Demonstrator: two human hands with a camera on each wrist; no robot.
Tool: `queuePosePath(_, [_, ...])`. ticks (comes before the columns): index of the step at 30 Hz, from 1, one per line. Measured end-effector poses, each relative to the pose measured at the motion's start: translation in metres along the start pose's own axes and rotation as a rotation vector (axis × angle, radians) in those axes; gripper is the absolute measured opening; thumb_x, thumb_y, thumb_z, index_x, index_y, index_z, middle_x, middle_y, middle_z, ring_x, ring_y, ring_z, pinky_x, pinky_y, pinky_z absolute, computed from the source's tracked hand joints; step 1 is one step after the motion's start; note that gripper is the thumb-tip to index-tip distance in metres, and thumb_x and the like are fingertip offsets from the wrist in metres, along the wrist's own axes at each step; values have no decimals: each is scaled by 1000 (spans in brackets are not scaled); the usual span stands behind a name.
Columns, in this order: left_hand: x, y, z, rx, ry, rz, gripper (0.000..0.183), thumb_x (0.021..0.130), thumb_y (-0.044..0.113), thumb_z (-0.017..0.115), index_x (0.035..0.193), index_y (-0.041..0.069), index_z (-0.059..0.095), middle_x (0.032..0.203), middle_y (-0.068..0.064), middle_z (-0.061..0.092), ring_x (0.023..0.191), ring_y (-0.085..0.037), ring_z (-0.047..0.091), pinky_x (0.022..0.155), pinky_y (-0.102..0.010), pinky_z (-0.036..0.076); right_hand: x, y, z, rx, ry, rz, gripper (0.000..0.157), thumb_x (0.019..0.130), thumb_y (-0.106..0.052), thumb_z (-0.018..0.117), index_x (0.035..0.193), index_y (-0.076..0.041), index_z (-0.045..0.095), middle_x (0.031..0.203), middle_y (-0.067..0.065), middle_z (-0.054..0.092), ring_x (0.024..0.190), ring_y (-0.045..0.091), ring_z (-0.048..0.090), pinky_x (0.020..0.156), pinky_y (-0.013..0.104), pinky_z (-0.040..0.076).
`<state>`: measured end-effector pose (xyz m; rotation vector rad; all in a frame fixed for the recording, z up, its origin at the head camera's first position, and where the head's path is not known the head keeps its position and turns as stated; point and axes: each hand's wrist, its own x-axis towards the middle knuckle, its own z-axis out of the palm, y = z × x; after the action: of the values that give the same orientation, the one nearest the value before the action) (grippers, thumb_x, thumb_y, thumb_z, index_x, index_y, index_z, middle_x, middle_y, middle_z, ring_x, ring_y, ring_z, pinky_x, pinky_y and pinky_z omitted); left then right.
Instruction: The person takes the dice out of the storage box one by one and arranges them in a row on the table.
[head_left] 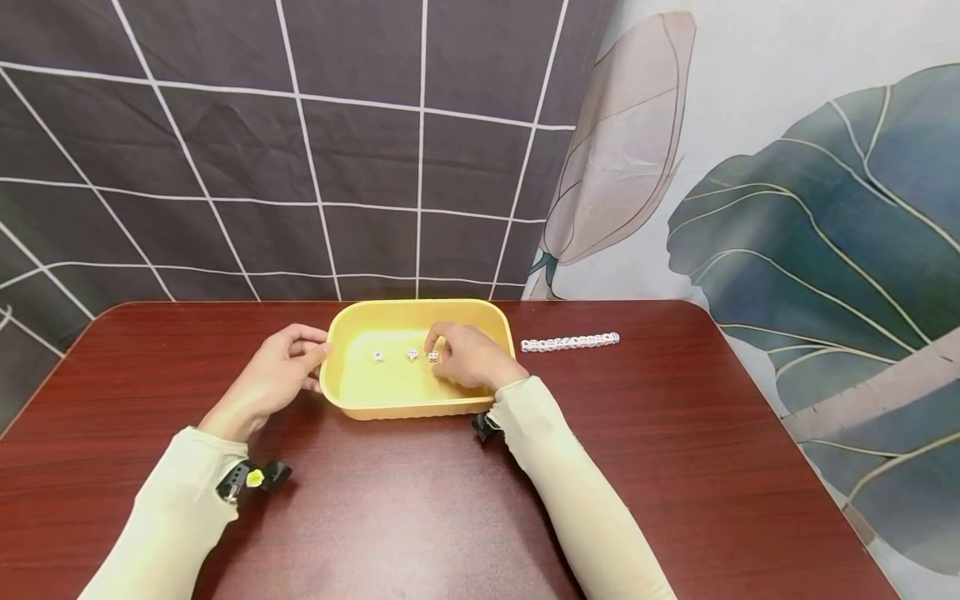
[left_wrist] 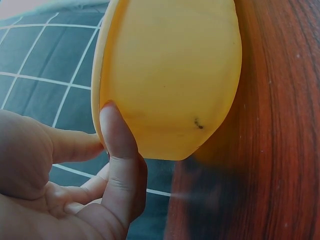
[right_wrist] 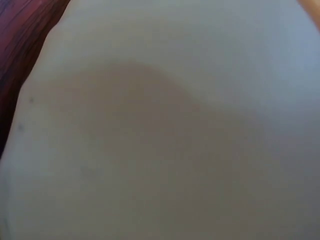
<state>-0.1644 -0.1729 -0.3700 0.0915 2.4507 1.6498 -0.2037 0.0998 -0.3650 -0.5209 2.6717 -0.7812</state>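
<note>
A yellow plastic tub (head_left: pixel 420 412) stands on the table. My left hand (head_left: pixel 279 367) holds its left end; in the left wrist view, one finger (left_wrist: pixel 118 131) lies along the outer wall and another digit meets the rim. Inside the tub, my right hand (head_left: pixel 472 357) reaches down with thumb and index finger curled around a white die (head_left: pixel 433 357). Just left of those fingertips lies a second die (head_left: pixel 412 354), and farther left a third die (head_left: pixel 378 356). Pale fabric fills nearly all of the right wrist view, hiding the right fingers there.
To the right of the tub, a row of white dice (head_left: pixel 570 342) lies on the reddish-brown wooden table (head_left: pixel 675 467). Behind the table's back edge hangs a dark grid-patterned cloth (head_left: pixel 360 150), beside a leaf-printed cloth (head_left: pixel 832 217).
</note>
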Motion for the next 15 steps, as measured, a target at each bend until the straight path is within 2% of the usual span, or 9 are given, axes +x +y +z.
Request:
queuePosePath(4, [0,0,0,-3,0,1,37,107,11,50,134,-13,44,108,-21,62,71,-8,64,66,-25,61,0,2,-1,-18,8,17,23,88,-1,66,106,-14,64,71,-1,52,65,12,49,61,23,39])
queuePosePath(12, [1,-1,0,-5,1,-7,37,107,11,50,135,-12,44,107,-20,63,69,-9,64,65,-25,61,3,6,0,-94,13,38,15,87,-7,71,100,-12,68,71,-2,52,69,13,49,64,23,39])
queuePosePath(15, [0,-1,0,-3,0,-10,38,107,12,50,135,-12,44,107,-20,63,69,-9,64,65,-25,61,3,6,0,-84,14,46,13,86,-5,71,96,-11,69,72,-1,53,68,14,50,63,23,39])
